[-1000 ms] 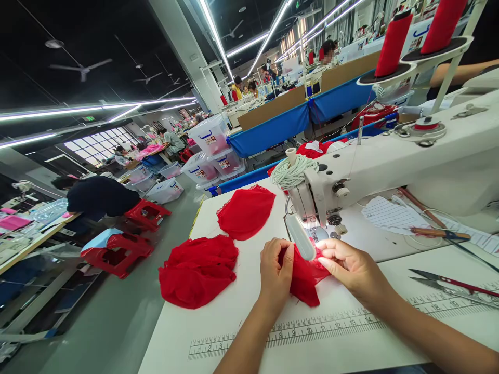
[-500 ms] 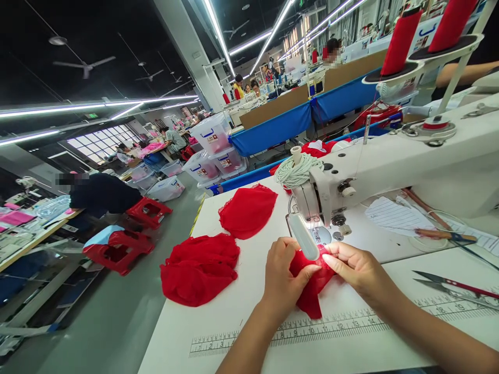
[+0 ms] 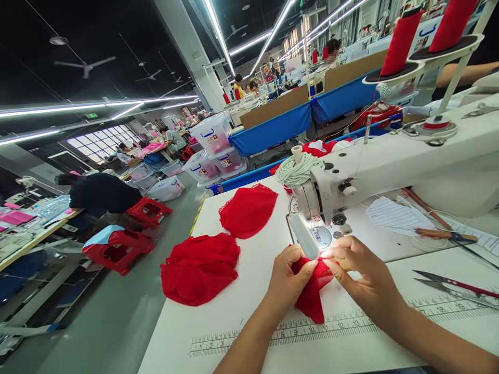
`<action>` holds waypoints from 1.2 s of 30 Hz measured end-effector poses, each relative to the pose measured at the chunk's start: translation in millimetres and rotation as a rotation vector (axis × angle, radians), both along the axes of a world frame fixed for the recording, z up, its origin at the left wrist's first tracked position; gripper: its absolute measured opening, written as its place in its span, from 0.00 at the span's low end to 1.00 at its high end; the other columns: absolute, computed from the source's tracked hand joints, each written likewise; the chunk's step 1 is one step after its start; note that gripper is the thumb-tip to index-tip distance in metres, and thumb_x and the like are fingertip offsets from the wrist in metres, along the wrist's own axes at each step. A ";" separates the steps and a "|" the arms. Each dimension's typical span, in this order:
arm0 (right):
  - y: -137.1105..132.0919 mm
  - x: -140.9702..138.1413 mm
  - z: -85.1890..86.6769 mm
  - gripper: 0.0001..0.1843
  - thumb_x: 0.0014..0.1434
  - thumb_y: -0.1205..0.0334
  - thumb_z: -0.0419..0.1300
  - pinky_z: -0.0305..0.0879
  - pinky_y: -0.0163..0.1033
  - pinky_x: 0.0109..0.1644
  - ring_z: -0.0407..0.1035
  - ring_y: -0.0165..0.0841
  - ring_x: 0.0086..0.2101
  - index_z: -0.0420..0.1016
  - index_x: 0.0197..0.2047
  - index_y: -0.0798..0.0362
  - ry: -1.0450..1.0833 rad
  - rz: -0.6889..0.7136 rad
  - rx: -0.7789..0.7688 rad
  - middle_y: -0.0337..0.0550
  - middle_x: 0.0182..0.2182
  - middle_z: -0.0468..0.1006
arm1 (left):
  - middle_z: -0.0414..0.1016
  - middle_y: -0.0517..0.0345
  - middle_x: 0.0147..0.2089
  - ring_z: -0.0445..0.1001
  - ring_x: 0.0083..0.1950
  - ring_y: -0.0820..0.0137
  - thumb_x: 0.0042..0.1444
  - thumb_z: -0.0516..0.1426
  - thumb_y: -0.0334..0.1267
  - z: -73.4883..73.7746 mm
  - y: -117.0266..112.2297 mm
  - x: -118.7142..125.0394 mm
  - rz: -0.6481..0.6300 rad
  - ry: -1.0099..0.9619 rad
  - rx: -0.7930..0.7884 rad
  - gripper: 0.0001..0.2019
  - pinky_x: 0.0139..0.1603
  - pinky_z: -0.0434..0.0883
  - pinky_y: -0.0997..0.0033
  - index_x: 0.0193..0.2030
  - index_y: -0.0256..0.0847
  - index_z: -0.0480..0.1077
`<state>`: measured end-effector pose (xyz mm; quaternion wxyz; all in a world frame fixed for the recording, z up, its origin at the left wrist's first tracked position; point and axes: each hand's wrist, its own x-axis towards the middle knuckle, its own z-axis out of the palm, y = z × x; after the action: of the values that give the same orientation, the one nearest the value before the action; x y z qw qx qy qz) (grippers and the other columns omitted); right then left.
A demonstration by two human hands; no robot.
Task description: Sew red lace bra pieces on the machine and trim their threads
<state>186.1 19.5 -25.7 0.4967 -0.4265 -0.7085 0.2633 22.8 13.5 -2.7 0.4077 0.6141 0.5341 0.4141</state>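
Between my two hands is a piece of red fabric (image 3: 312, 293), its lower corner hanging down onto the table near the printed ruler. My left hand (image 3: 290, 272) pinches its left side, thumb on top. With thumb and fingers closed, my right hand (image 3: 356, 270) grips the upper right edge. Both hands are just in front of the sewing machine (image 3: 393, 161), below its lit needle area. A pale oval lamp-like piece (image 3: 306, 236) partly hides the fabric's upper edge and the left fingertips.
Two more red fabric pieces, a gathered one (image 3: 200, 270) and a lace-edged one (image 3: 249, 210), lie left on the white table. Thread snips (image 3: 456, 285) lie at right beyond the ruler (image 3: 288, 336). A coil of pale cord (image 3: 298, 170) sits on the machine head. Red thread cones (image 3: 401, 41) stand above.
Both hands have shifted slightly toward me with the fabric, away from the needle plate. The right hand's fingers have bunched higher, and the fabric's hanging corner has moved a little lower.
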 end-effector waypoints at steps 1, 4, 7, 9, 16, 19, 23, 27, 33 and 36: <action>0.0 -0.7 0.1 0.05 0.59 0.61 0.55 0.64 0.39 0.36 0.67 0.35 0.34 0.73 0.38 0.45 -0.017 0.015 0.061 0.42 0.33 0.71 | 0.57 0.62 0.25 0.57 0.31 0.70 0.51 0.56 0.42 0.3 -0.3 0.5 -0.004 0.007 -0.003 0.15 0.34 0.57 0.71 0.19 0.41 0.57; 1.1 -4.6 3.0 0.05 0.60 0.62 0.55 0.63 0.40 0.35 0.65 0.35 0.31 0.72 0.34 0.46 -0.049 0.020 0.117 0.41 0.29 0.71 | 0.56 0.63 0.24 0.56 0.30 0.71 0.50 0.55 0.40 0.9 -1.1 2.5 -0.021 0.026 0.001 0.15 0.33 0.57 0.71 0.19 0.41 0.53; 2.0 -7.8 7.7 0.10 0.61 0.61 0.52 0.60 0.38 0.30 0.62 0.33 0.27 0.69 0.27 0.47 -0.041 0.043 -0.007 0.38 0.25 0.68 | 0.57 0.63 0.25 0.56 0.30 0.72 0.50 0.54 0.39 1.0 -1.3 3.9 -0.032 0.013 -0.014 0.15 0.33 0.57 0.71 0.19 0.41 0.53; 2.0 -8.2 9.1 0.11 0.61 0.58 0.52 0.59 0.36 0.28 0.60 0.31 0.25 0.67 0.27 0.47 0.016 0.036 -0.148 0.37 0.25 0.67 | 0.57 0.62 0.26 0.56 0.30 0.72 0.50 0.55 0.40 0.8 -1.2 4.1 -0.025 -0.005 -0.047 0.14 0.33 0.57 0.72 0.20 0.41 0.54; 3.2 -2.5 7.3 0.10 0.61 0.55 0.53 0.61 0.35 0.29 0.65 0.31 0.28 0.69 0.30 0.47 0.128 -0.006 -0.223 0.36 0.28 0.70 | 0.55 0.63 0.27 0.55 0.31 0.72 0.50 0.55 0.41 1.0 -1.2 2.5 -0.010 -0.045 -0.092 0.12 0.33 0.56 0.71 0.22 0.40 0.58; 3.9 0.5 8.2 0.10 0.63 0.56 0.52 0.63 0.33 0.29 0.65 0.30 0.28 0.69 0.31 0.47 0.118 -0.010 -0.178 0.36 0.28 0.71 | 0.54 0.63 0.27 0.55 0.31 0.72 0.50 0.55 0.41 0.8 -1.1 1.6 -0.007 -0.049 -0.095 0.12 0.32 0.56 0.71 0.22 0.40 0.57; 2.9 0.7 6.4 0.06 0.60 0.56 0.56 0.62 0.33 0.27 0.62 0.29 0.25 0.71 0.34 0.47 -0.006 0.014 -0.021 0.36 0.28 0.70 | 0.54 0.64 0.26 0.54 0.30 0.73 0.51 0.55 0.42 0.0 -1.0 0.9 -0.008 -0.039 -0.091 0.14 0.32 0.55 0.71 0.21 0.41 0.54; 1.6 -1.9 4.5 0.06 0.60 0.61 0.54 0.62 0.35 0.28 0.64 0.30 0.27 0.71 0.33 0.47 -0.067 0.027 0.050 0.37 0.29 0.71 | 0.53 0.64 0.25 0.53 0.29 0.73 0.50 0.55 0.41 -2.3 -1.6 1.2 -0.010 0.011 -0.030 0.16 0.30 0.54 0.71 0.20 0.42 0.51; 1.7 -2.7 5.9 0.10 0.61 0.58 0.51 0.62 0.35 0.28 0.63 0.30 0.26 0.66 0.28 0.48 -0.057 0.042 -0.122 0.36 0.26 0.69 | 0.56 0.63 0.25 0.55 0.29 0.72 0.52 0.53 0.39 -6.3 -0.6 1.5 -0.026 0.138 0.036 0.14 0.32 0.55 0.70 0.20 0.41 0.53; 2.7 -2.1 4.5 0.10 0.60 0.58 0.51 0.64 0.36 0.28 0.64 0.31 0.26 0.65 0.28 0.48 -0.051 0.008 -0.164 0.37 0.27 0.69 | 0.58 0.62 0.26 0.57 0.30 0.72 0.53 0.53 0.40 -6.0 0.3 0.1 -0.071 0.130 -0.010 0.14 0.32 0.56 0.70 0.21 0.41 0.54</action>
<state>184.0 22.3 -21.2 0.4408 -0.4697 -0.6987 0.3113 22.9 13.8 -8.7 0.3898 0.6560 0.5394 0.3560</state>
